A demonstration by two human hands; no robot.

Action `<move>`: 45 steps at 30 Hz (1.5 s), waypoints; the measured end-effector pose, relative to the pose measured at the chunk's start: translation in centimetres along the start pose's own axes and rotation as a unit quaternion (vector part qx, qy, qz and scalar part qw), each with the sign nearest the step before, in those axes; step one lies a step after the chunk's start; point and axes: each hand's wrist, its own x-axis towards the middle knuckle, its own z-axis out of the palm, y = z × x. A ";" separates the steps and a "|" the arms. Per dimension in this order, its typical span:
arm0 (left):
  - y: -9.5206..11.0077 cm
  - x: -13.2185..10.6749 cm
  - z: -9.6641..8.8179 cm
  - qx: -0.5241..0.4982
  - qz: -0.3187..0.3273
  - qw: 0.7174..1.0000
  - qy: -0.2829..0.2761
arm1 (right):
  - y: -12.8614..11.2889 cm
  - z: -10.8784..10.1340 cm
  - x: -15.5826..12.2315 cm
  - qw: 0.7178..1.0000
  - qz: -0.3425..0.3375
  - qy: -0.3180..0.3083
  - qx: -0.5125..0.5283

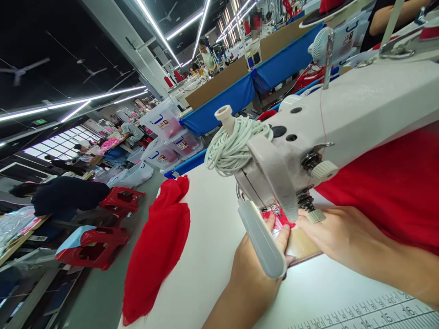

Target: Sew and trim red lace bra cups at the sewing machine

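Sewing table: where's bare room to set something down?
Free: white tabletop between the red cloth and the left hand; a smaller patch between left forearm and ruler markings. Crowded: presser foot, with red fabric, left hand and right hand close.

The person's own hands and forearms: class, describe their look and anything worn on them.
The left hand and right hand show no gloves, watch or bracelet. Both forearms are bare, without sleeves in view. Some fingers are hidden, so rings cannot be ruled out.

A sewing machine [370, 98] blocks beyond the right hand [338, 233], its lever [263, 242] (low-hung) over the left hand [248, 260]; tabletop [206, 246] leftward is open.
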 end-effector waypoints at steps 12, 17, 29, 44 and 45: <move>-0.3 4.2 1.3 -0.148 -0.121 0.979 0.076 | 0.5 0.6 -0.1 0.998 0.060 0.014 0.028; -0.2 4.3 2.2 -0.317 -0.277 0.901 0.108 | 0.4 -0.8 1.2 0.989 0.142 -0.012 0.039; -0.3 4.4 2.1 -0.351 -0.277 0.889 0.096 | -0.2 -1.0 3.0 0.984 0.176 -0.018 0.022; -0.6 4.5 2.7 -0.359 -0.317 0.873 0.095 | 0.6 -0.9 3.9 0.972 0.215 -0.086 0.044; -0.5 4.5 2.6 -0.363 -0.318 0.871 0.095 | 0.6 -0.7 4.0 0.970 0.220 -0.095 0.042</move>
